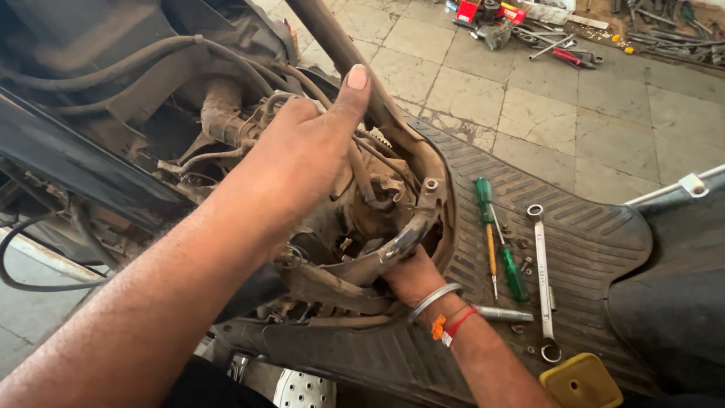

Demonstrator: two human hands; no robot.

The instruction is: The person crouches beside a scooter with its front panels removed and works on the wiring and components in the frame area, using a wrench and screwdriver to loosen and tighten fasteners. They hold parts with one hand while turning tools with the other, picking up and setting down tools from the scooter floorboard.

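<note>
The scooter's opened front cavity (355, 219) sits at the centre of the head view, a rusty, dust-caked tangle of brackets, hoses and cables ringed by the curved lip of the black ribbed floorboard (589, 242). A dark steering tube (340, 53) rises out of it toward the top edge. The left hand (302, 151) reaches in from the lower left, fingers curled down into the parts and thumb stretched up along the tube; what the fingers clasp is hidden behind the hand, so I cannot tell its hold. The right hand (411, 276) comes up from below, wrist wearing a metal bangle (433, 300) and red thread, its fingers tucked under a curved grimy bracket (396, 245) at the cavity's lower rim; whether they clench it cannot be told. Room inside is tight: hoses (113, 72) and dark bodywork crowd the left, and the bracket and lip close the right. On the floorboard just right of the lip lie two green-handled screwdrivers (498, 242), a long ring spanner (542, 279) and a short steel rod (502, 313), with small bolts scattered among them. A yellow block (580, 384) sits at the bottom edge. Beyond the floorboard is stone-tiled floor (529, 106), with loose tools (574, 34) heaped at the far top right.
</note>
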